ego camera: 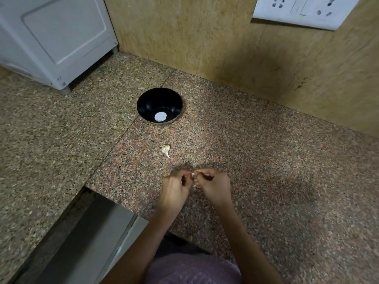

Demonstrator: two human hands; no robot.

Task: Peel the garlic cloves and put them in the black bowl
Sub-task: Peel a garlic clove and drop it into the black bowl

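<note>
The left hand (174, 189) and right hand (213, 186) meet at the fingertips, both pinching one garlic clove (193, 174) between them. Just beyond them a second clove (165, 150) lies on the granite counter (266, 160), and farther off stands the black bowl (146, 106).

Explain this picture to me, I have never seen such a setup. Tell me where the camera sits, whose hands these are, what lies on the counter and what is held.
There is no machine here: a person works with bare hands, and one camera worn on their head looks down at them. The left hand and the right hand meet over the speckled stone counter and pinch a small garlic clove between their fingertips, as for peeling. Beyond them another garlic piece, skin on, lies on the counter. Farther back stands the black bowl; a white round patch shows at its bottom, and I cannot tell what it is. A white appliance stands at the back left.
</note>
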